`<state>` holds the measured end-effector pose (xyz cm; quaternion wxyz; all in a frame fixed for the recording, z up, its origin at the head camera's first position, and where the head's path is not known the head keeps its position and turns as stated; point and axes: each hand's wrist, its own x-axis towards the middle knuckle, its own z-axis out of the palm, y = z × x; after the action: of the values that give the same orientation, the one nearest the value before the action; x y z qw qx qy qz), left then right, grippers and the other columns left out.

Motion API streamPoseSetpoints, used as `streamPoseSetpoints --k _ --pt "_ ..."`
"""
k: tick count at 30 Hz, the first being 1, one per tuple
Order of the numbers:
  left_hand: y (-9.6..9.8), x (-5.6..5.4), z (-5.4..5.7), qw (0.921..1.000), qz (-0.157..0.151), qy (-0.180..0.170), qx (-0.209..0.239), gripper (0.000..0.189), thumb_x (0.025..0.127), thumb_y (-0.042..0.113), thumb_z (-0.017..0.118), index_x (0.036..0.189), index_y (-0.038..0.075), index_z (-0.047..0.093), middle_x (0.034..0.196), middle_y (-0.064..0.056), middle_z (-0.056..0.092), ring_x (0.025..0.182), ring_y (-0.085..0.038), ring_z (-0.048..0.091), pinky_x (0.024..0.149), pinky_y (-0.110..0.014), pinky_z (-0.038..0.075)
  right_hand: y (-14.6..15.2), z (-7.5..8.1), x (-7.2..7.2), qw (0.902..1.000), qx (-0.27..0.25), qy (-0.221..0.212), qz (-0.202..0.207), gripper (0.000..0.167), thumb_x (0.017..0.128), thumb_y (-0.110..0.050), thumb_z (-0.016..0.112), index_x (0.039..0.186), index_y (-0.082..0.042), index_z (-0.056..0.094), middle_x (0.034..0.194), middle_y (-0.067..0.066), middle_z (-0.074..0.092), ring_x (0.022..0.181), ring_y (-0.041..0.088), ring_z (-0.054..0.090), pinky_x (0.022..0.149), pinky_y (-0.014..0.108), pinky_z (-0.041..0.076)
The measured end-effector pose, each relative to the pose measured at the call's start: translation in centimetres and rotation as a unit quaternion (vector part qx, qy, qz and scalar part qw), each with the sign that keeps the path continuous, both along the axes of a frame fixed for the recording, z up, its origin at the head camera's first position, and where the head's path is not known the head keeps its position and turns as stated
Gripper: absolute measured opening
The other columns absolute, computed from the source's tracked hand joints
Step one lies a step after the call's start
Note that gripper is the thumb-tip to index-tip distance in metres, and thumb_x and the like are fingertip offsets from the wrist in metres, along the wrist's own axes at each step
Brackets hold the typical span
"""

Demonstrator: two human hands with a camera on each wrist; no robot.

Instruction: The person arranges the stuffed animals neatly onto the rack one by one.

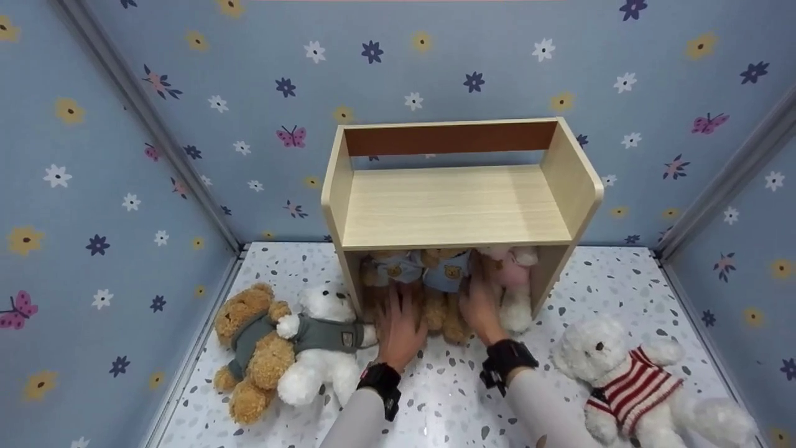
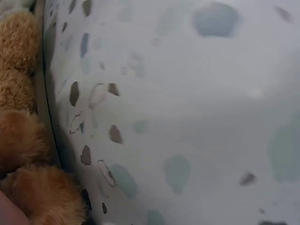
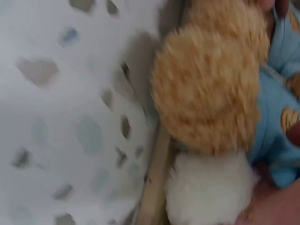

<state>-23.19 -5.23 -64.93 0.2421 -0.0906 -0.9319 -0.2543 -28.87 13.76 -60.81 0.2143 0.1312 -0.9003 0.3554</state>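
Observation:
Three plush bears sit side by side in the lower compartment of a wooden shelf (image 1: 457,205). My left hand (image 1: 401,333) rests with extended fingers against the legs of the leftmost one, a brown bear in a light blue top (image 1: 404,269). Beside it sits the middle bear, tan and also in blue (image 1: 437,311). Between this bear and a white bear in pink (image 1: 515,274), my right hand (image 1: 482,308) reaches in with fingers extended. In the right wrist view a finger (image 3: 293,133) touches the middle bear's blue top (image 3: 272,112). The shelf board hides the bears' heads.
Left of the shelf, a brown bear in a green top (image 1: 249,348) lies against a white bear in green (image 1: 323,336). A white bear in a red-striped sweater (image 1: 640,386) lies at the front right. Flower-patterned walls (image 1: 435,68) enclose the speckled floor (image 1: 435,398).

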Motion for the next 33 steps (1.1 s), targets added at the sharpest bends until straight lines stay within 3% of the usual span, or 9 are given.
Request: streamPoseSetpoints --k 4,6,9,11,13,16,19,27,33 --pt "-0.6 2.0 -1.0 0.9909 -0.004 0.009 -0.134 0.071 0.093 0.028 0.067 0.154 -0.002 0.044 0.158 -0.032 0.038 0.143 -0.056 0.036 0.108 -0.076 0.032 -0.1 -2.1 3.3 0.9864 0.096 0.130 0.030 0.053 0.089 -0.006 0.075 0.140 0.003 0.060 0.149 0.030 0.050 0.130 0.055 0.051 0.099 0.070 0.046" --pt "-0.9 2.7 -1.2 0.9808 0.003 0.004 -0.195 0.074 0.093 0.031 0.073 0.155 0.001 0.045 0.157 -0.028 0.041 0.143 -0.053 0.038 0.107 -0.076 0.034 0.1 -2.8 4.6 0.9764 0.153 0.141 0.057 0.050 0.087 -0.019 0.080 0.133 -0.004 0.068 0.145 0.026 0.055 0.126 0.055 0.054 0.094 0.074 0.046" --pt "-1.2 3.1 -1.3 0.9703 0.007 -0.021 -0.241 0.097 0.080 0.041 0.089 0.158 0.007 0.042 0.159 -0.023 0.040 0.145 -0.049 0.037 0.108 -0.076 0.033 0.9 -3.2 5.8 0.9681 0.218 0.094 0.081 0.057 0.088 -0.036 0.080 0.138 -0.013 0.067 0.150 0.020 0.053 0.133 0.054 0.050 0.100 0.081 0.036" --pt "-1.4 3.0 -1.2 0.9685 0.009 -0.034 -0.246 0.104 0.074 0.038 0.093 0.159 0.010 0.041 0.159 -0.021 0.042 0.146 -0.047 0.037 0.107 -0.077 0.033 1.5 -3.1 6.1 0.9646 0.243 0.057 0.087 0.060 0.090 -0.039 0.079 0.142 -0.014 0.064 0.153 0.018 0.051 0.137 0.053 0.045 0.104 0.083 0.028" --pt "-1.6 2.5 -1.0 0.9678 0.015 -0.043 -0.247 0.095 0.079 0.030 0.090 0.159 0.012 0.042 0.158 -0.019 0.043 0.145 -0.047 0.038 0.108 -0.077 0.032 2.2 -2.8 6.2 0.9624 0.256 0.037 0.084 0.058 0.091 -0.037 0.080 0.142 -0.016 0.064 0.153 0.017 0.051 0.141 0.052 0.042 0.107 0.082 0.025" --pt "-1.9 1.8 -0.7 0.9691 0.029 -0.050 -0.240 0.075 0.089 0.011 0.075 0.158 0.018 0.045 0.156 -0.015 0.047 0.145 -0.046 0.038 0.108 -0.078 0.031 3.0 -2.7 6.1 0.9589 0.269 0.048 0.076 0.055 0.090 -0.031 0.082 0.141 -0.018 0.065 0.152 0.016 0.053 0.142 0.050 0.041 0.107 0.079 0.029" --pt "-1.8 1.4 -0.7 0.9715 0.035 -0.057 -0.227 0.072 0.091 0.006 0.071 0.157 0.021 0.047 0.156 -0.013 0.047 0.146 -0.046 0.037 0.108 -0.078 0.030 3.4 -3.0 6.1 0.9566 0.276 0.065 0.065 0.055 0.089 -0.031 0.081 0.140 -0.020 0.065 0.151 0.016 0.054 0.142 0.049 0.042 0.106 0.078 0.033" --pt "-0.8 2.0 -2.9 0.9733 0.035 -0.044 -0.223 0.080 0.090 0.036 0.075 0.161 0.021 0.041 0.164 -0.014 0.035 0.151 -0.047 0.028 0.108 -0.080 0.027 2.7 -3.3 6.1 0.9592 0.278 -0.028 0.042 0.057 0.099 -0.038 0.068 0.151 -0.019 0.055 0.159 0.016 0.045 0.148 0.050 0.031 0.114 0.074 0.025" --pt "-0.4 2.4 -1.7 0.9780 0.015 -0.080 -0.192 0.085 0.088 0.044 0.076 0.161 0.020 0.039 0.168 -0.018 0.025 0.153 -0.047 0.020 0.108 -0.082 0.022 2.9 -2.1 5.5 0.9550 0.282 -0.080 0.044 0.054 0.106 -0.043 0.055 0.155 -0.021 0.051 0.163 0.015 0.039 0.152 0.048 0.023 0.117 0.072 0.019"
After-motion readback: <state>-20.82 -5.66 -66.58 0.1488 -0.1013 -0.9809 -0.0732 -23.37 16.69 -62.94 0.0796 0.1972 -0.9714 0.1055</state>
